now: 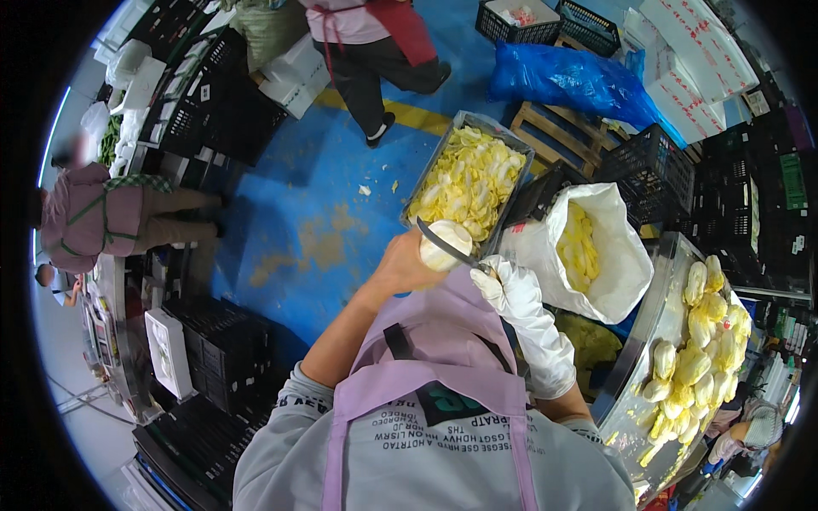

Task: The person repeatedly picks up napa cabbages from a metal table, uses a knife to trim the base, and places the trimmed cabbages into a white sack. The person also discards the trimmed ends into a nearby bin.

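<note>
My bare left hand (404,266) is closed round a pale napa cabbage (440,253), its white cut-looking end facing up. In my right hand (506,288), which wears a white glove and sleeve, is a knife (443,242). The curved dark blade lies across the cabbage, touching it or just above it; I cannot tell which. Just beyond both hands, a grey crate (524,183) is heaped with loose yellow cabbage leaves (470,180). Right of it stands an open white sack (620,271) with yellow leaves inside.
At the right, a metal table (626,375) bears several whole napa cabbages (694,362). Black crates (652,170), a wooden pallet (545,140) and a blue plastic bag (579,81) crowd the far right. One person (362,51) stands ahead, another (111,209) at the left.
</note>
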Available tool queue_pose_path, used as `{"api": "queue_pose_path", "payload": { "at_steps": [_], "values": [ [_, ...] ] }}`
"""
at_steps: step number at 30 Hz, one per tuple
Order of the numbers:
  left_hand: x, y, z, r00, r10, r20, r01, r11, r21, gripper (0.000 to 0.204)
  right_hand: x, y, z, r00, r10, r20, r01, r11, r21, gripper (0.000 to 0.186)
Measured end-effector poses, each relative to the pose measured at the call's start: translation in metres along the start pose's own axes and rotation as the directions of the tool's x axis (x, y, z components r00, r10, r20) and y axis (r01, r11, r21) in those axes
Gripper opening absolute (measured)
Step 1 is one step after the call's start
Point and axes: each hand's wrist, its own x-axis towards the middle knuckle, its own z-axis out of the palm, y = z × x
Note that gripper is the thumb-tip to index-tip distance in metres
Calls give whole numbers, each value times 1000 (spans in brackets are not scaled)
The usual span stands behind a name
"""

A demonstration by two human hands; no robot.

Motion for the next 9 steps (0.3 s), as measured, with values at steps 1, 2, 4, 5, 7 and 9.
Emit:
{"api": "queue_pose_path", "payload": {
  "at_steps": [1, 2, 4, 5, 7, 9],
  "values": [
    [10, 1, -3, 999, 40, 2, -40, 999, 9, 58, 8, 2, -1, 1000, 19, -21, -19, 1000, -3, 15],
    [20, 1, -4, 997, 77, 7, -77, 997, 17, 55, 18, 2, -3, 999, 23, -30, -24, 999, -29, 15],
    [42, 9, -9, 993, 113, 26, -114, 993, 36, 52, 38, 5, -9, 998, 35, -52, -39, 996, -80, 15],
    [50, 13, -10, 993, 108, 40, -110, 993, 44, 51, 45, 8, -11, 996, 78, -31, -80, 995, -68, 17],
    [70, 22, -14, 993, 92, 74, -98, 992, 79, 49, 61, 16, -16, 986, 164, 9, -164, 986, -42, 20],
    [89, 33, -12, 990, 77, 119, -90, 990, 111, 48, 67, 30, -19, 968, 249, 9, -249, 968, 9, 23]
  ]
}}
